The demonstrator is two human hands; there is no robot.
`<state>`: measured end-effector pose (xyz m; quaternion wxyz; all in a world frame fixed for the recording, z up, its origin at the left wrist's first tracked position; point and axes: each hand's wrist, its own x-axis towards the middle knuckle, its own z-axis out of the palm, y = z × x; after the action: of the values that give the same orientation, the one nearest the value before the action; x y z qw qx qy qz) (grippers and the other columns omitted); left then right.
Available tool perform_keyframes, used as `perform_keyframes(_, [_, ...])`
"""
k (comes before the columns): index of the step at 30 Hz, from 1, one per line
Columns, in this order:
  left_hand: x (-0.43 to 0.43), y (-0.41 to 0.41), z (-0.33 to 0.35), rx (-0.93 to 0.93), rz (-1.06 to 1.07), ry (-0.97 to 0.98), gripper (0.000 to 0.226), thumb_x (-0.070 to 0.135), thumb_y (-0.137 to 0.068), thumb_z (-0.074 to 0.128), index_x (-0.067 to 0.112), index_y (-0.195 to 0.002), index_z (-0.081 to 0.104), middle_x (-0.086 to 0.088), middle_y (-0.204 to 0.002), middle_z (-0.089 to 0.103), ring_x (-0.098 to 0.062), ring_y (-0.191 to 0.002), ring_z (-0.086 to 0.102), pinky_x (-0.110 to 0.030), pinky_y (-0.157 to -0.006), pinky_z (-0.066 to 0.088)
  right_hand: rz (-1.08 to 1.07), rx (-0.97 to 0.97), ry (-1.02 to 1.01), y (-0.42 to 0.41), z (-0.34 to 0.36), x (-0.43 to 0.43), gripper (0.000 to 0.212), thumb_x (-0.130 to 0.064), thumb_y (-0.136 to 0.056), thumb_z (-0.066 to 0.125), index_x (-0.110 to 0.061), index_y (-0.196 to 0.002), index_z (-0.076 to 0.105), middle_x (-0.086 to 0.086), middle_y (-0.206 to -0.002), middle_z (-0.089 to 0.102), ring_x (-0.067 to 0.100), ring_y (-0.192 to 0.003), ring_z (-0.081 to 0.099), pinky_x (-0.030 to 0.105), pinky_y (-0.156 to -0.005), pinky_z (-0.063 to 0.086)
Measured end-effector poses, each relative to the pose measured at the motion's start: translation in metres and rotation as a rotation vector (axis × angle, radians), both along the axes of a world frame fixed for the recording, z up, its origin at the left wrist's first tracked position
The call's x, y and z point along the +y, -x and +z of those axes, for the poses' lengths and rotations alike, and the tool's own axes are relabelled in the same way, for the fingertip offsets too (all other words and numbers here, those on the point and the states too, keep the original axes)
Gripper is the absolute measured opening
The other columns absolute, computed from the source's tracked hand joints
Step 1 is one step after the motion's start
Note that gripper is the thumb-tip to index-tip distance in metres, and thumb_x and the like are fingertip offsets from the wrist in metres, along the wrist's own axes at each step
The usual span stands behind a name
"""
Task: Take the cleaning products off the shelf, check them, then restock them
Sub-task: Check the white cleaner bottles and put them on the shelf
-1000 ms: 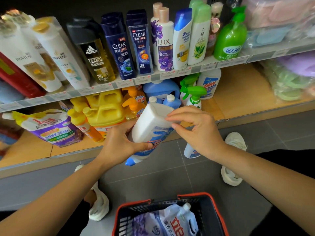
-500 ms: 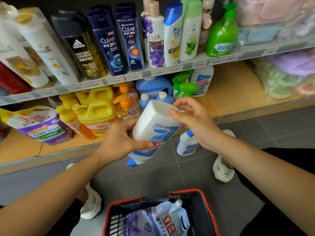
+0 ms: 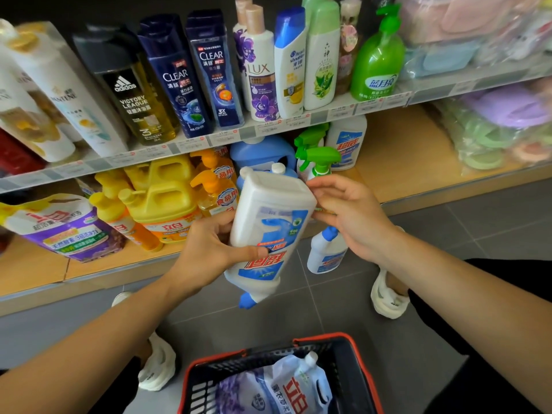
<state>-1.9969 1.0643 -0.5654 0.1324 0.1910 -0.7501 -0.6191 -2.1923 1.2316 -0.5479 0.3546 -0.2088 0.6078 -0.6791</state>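
Note:
A white cleaner bottle (image 3: 268, 222) with a blue label and blue cap is held upside down in front of the lower shelf (image 3: 397, 162). My left hand (image 3: 209, 252) grips its body, thumb across the label. My right hand (image 3: 352, 213) touches the bottle's right upper edge with loosely curled fingers. A second white cleaner bottle with a blue cap (image 3: 327, 252) stands on the floor just right of it. More cleaners stand on the lower shelf: green spray bottles (image 3: 318, 158), another white bottle (image 3: 348, 141), a blue jug (image 3: 260, 152).
Yellow detergent jugs (image 3: 162, 198) and a purple refill pouch (image 3: 68, 231) fill the lower shelf's left. Shampoo bottles (image 3: 176, 76) line the upper shelf. A red-rimmed black basket (image 3: 361, 363) holding a refill pouch (image 3: 286, 386) sits on the grey floor below. White shoes flank it.
The inverted bottle has tilted more upright and turned its label toward me. My right hand slid from the bottle's base to its right edge.

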Motion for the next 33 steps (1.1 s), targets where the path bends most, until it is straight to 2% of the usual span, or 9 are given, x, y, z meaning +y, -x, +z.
perform_keyframes(6, [0.003,0.000,0.004,0.071,0.113,-0.239,0.054,0.018,-0.071,0.086,0.012,-0.122,0.069,-0.008,-0.116,0.076,-0.030,-0.103,0.074,-0.038,-0.076,0.063,0.194,0.067,-0.140,-0.015,-0.027,0.008,0.027,-0.005,-0.095,0.063,-0.020,-0.117,0.066,0.001,-0.110,0.075,0.018,-0.103,0.072,0.040,-0.090,0.059])
perform_keyframes(9, [0.000,-0.001,0.006,0.098,0.179,-0.343,0.054,0.019,-0.075,0.083,0.009,-0.125,0.067,-0.011,-0.117,0.075,-0.032,-0.105,0.073,-0.037,-0.075,0.062,0.441,0.035,-0.316,-0.036,-0.055,0.015,0.038,-0.007,-0.090,0.072,-0.016,-0.125,0.062,0.005,-0.116,0.073,0.019,-0.112,0.068,0.048,-0.101,0.052])
perform_keyframes(11, [-0.002,-0.004,0.006,0.111,0.205,-0.380,0.053,0.020,-0.078,0.081,0.010,-0.128,0.065,-0.010,-0.119,0.074,-0.031,-0.106,0.073,-0.036,-0.075,0.062,0.526,-0.027,-0.305,-0.049,-0.068,0.017,0.045,-0.004,-0.088,0.073,-0.012,-0.130,0.057,0.011,-0.121,0.071,0.026,-0.117,0.065,0.046,-0.105,0.050])
perform_keyframes(16, [0.001,-0.003,-0.001,0.145,0.236,-0.506,0.054,0.026,-0.085,0.074,0.008,-0.135,0.059,-0.011,-0.127,0.070,-0.029,-0.113,0.070,-0.036,-0.081,0.061,0.387,-0.176,-0.152,-0.058,-0.078,0.016,0.051,-0.017,-0.085,0.073,-0.016,-0.131,0.050,0.010,-0.122,0.070,0.030,-0.110,0.069,0.046,-0.094,0.057])
perform_keyframes(19, [0.005,0.002,-0.009,0.097,0.232,-0.576,0.044,0.036,-0.088,0.071,0.017,-0.127,0.063,-0.006,-0.126,0.072,-0.025,-0.113,0.070,-0.036,-0.082,0.061,0.313,-0.207,-0.108,-0.047,-0.072,0.023,0.060,-0.023,-0.081,0.074,-0.020,-0.134,0.048,0.009,-0.119,0.071,0.036,-0.102,0.072,0.043,-0.088,0.059])
perform_keyframes(24, [0.009,0.004,-0.027,-0.333,0.222,-0.453,0.051,0.059,-0.079,0.069,0.021,-0.113,0.068,-0.002,-0.108,0.078,-0.019,-0.096,0.076,-0.035,-0.078,0.062,0.257,0.031,-0.210,-0.015,-0.052,0.042,0.049,-0.021,-0.087,0.076,-0.023,-0.131,0.056,0.014,-0.079,0.069,0.025,-0.061,0.062,0.035,-0.054,0.054])
perform_keyframes(28, [0.019,0.001,-0.046,-0.528,0.139,-0.295,0.023,0.035,-0.095,0.067,0.015,-0.104,0.072,-0.010,-0.107,0.078,-0.018,-0.089,0.073,-0.028,-0.077,0.057,0.243,0.350,-0.341,0.004,-0.043,0.047,0.030,-0.024,-0.087,0.076,-0.026,-0.115,0.065,-0.009,-0.059,0.062,0.005,-0.044,0.052,0.020,-0.039,0.041])
perform_keyframes(31, [0.016,0.005,-0.046,-0.451,0.141,-0.217,0.010,0.021,-0.098,0.066,0.018,-0.107,0.070,-0.008,-0.106,0.077,-0.019,-0.091,0.071,-0.026,-0.076,0.055,0.289,0.598,-0.485,0.011,-0.049,0.047,0.026,-0.028,-0.081,0.081,-0.022,-0.104,0.070,-0.013,-0.069,0.067,-0.003,-0.056,0.059,0.010,-0.045,0.038])
perform_keyframes(33, [0.011,0.007,-0.044,-0.422,0.146,-0.127,0.009,0.018,-0.097,0.067,0.018,-0.104,0.071,-0.007,-0.103,0.077,-0.016,-0.089,0.070,-0.022,-0.073,0.053,0.352,0.707,-0.585,0.014,-0.059,0.046,0.024,-0.034,-0.076,0.084,-0.020,-0.093,0.073,-0.010,-0.076,0.068,0.004,-0.070,0.062,0.014,-0.052,0.042])
